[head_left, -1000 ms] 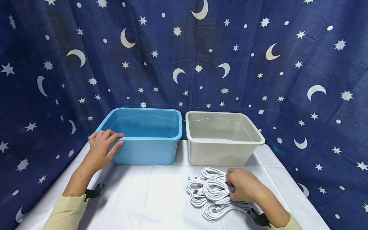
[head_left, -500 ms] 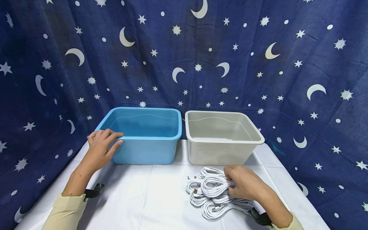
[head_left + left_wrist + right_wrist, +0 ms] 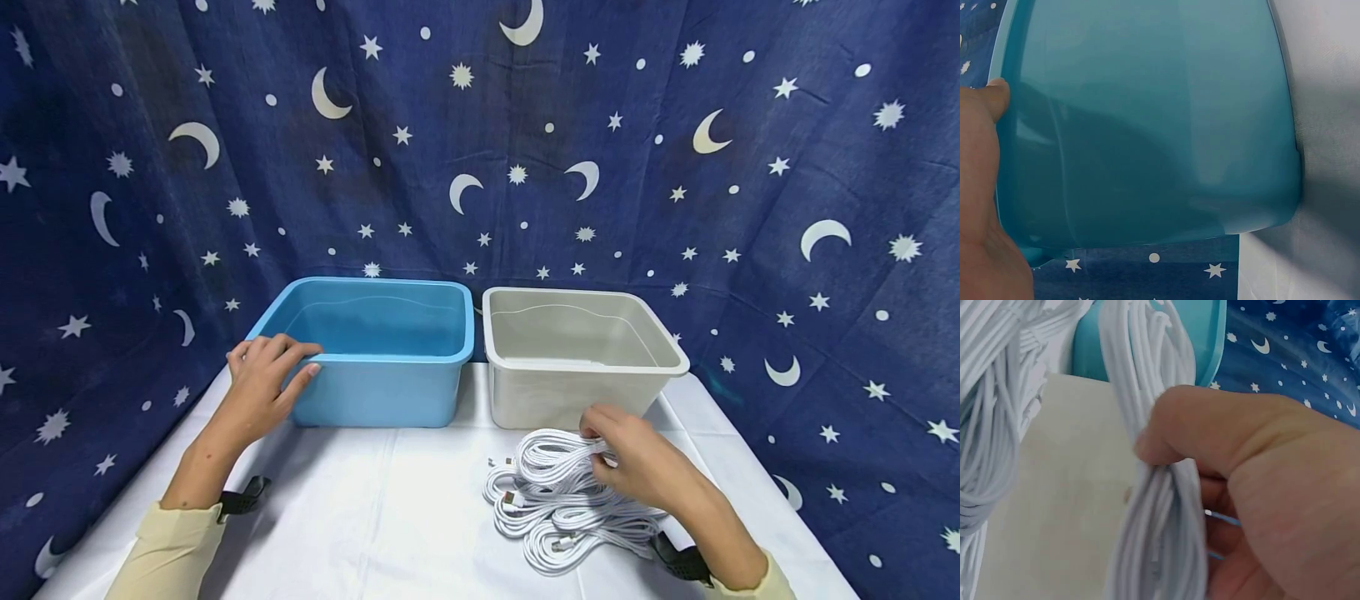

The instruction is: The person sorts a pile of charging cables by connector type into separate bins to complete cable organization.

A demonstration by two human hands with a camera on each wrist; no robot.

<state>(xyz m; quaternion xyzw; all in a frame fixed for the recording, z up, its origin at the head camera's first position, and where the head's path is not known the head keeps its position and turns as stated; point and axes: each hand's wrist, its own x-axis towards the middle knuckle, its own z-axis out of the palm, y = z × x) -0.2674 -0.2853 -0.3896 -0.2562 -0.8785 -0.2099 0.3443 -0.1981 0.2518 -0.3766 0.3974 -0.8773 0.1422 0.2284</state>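
In the head view my right hand (image 3: 641,462) pinches a coiled white cable (image 3: 553,457), lifted a little above the pile of similar white cables (image 3: 558,529). The right wrist view shows thumb and fingers around the middle of this coiled cable (image 3: 1160,531), where the strands draw together. On the left, my left hand (image 3: 258,387) grips the rim at the near left corner of the blue bin (image 3: 382,393), fingers over the edge and thumb against the outer front wall. Most of those fingers are hidden in the left wrist view, where the thumb lies by the rim.
A light grey bin (image 3: 562,397) stands right of the blue one, just behind the cables. Both bins sit at the back of a table with a white cloth (image 3: 420,508). Behind and at the sides hangs a dark blue star-and-moon curtain (image 3: 480,150).
My right hand has risen and moved slightly away from me, lifting the coiled cable off the top of the pile. My left hand stays on the blue bin's rim.
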